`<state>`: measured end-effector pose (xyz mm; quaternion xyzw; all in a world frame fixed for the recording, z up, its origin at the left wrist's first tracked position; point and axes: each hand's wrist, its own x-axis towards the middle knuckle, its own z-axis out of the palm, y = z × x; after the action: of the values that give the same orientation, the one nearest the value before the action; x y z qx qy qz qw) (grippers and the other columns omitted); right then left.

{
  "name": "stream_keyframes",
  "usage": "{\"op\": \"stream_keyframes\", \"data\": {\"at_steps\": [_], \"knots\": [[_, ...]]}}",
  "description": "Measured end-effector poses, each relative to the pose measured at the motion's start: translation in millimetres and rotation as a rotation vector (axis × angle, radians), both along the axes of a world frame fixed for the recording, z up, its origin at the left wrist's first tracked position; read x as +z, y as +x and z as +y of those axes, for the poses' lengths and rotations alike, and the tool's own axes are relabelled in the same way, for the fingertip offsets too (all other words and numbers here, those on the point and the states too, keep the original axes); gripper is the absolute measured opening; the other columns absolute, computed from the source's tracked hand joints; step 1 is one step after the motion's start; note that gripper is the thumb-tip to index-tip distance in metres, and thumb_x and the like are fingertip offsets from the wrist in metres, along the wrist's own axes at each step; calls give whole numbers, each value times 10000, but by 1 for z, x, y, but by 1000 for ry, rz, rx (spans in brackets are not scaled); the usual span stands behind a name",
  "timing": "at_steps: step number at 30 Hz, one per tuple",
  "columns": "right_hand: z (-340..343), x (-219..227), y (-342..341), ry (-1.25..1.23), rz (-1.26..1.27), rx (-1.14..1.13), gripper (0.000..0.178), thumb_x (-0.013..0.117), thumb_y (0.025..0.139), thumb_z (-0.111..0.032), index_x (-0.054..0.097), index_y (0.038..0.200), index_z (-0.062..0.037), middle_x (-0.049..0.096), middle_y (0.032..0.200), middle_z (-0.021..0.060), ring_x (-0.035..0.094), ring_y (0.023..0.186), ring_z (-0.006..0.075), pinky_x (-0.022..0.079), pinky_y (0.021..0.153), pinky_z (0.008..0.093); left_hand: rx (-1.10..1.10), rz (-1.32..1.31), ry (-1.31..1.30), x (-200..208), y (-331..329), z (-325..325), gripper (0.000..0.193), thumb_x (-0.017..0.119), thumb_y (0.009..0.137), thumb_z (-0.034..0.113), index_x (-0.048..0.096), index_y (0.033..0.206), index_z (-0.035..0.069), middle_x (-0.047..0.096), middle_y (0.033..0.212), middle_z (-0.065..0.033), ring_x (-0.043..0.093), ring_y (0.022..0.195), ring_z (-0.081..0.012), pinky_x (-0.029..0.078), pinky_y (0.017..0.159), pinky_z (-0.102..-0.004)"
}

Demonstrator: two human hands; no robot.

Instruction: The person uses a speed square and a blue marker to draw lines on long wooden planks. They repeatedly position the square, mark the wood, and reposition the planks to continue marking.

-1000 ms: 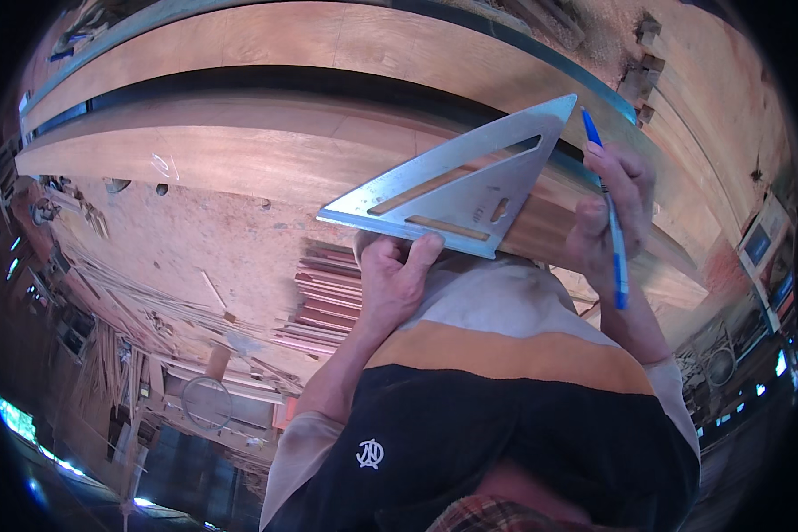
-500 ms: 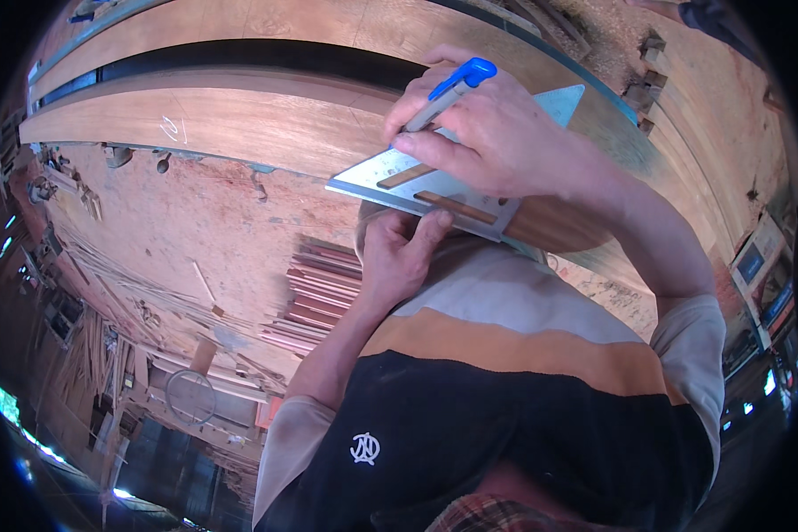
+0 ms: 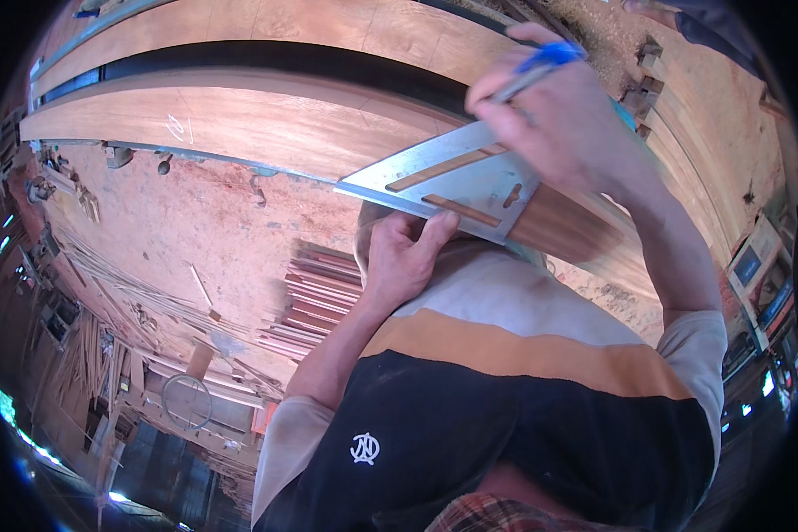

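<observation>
A metal triangular carpenter's square with slots lies across the near wooden board. My left hand grips the square's near edge, thumb on top and fingers curled below. Raised over the far right part of the square, my right hand holds a pen with a blue end; both are smeared by motion. The square's far corner is hidden behind my right hand.
Beyond a dark gap lies a second long board. Several reddish wood strips are stacked on the floor by my left arm. Small wood blocks stand at the far right. Another person's hand shows at the top right.
My right hand has moved up and to the right with the pen, uncovering more of the square. The square and my left hand have shifted slightly to the right.
</observation>
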<state>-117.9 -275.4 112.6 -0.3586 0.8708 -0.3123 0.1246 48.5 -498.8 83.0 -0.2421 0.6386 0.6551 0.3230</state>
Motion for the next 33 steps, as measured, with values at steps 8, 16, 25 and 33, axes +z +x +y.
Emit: {"op": "stream_keyframes", "data": {"at_steps": [8, 16, 25, 33], "knots": [[1, 2, 29, -384, 54, -477, 125, 593, 1023, -113, 691, 1086, -68, 732, 1002, 74, 686, 941, 264, 399, 1139, 485, 235, 54, -79, -8, -17, -45, 316, 614, 1051, 239, 695, 1104, -62, 736, 953, -95, 674, 844, -125, 550, 767, -293], [-70, -29, 38, -472, 17, -270, 314, 698, 888, -5, 653, 1190, -74, 700, 1200, 197, 679, 1093, 372, 541, 957, 515, 406, 124, -177, 1, -60, -112, 263, 646, 1035, 222, 705, 999, -32, 660, 872, -16, 582, 803, -72, 497, 728, -259], [-94, -35, 19, -558, -243, -138, 453, 731, 824, 60, 623, 1247, -61, 627, 1318, 245, 668, 1117, 431, 570, 937, 474, 390, 86, -289, 10, -73, -125, 258, 642, 1036, 214, 704, 928, -12, 620, 789, 31, 519, 758, -39, 415, 665, -226], [-94, -37, 18, -545, -312, -70, 515, 750, 802, 57, 599, 1275, -82, 599, 1378, 255, 652, 1183, 446, 551, 1002, 505, 416, 114, -255, 7, -73, -130, 239, 641, 1031, 194, 697, 924, -13, 595, 755, 46, 469, 710, -32, 363, 623, -229]]}}
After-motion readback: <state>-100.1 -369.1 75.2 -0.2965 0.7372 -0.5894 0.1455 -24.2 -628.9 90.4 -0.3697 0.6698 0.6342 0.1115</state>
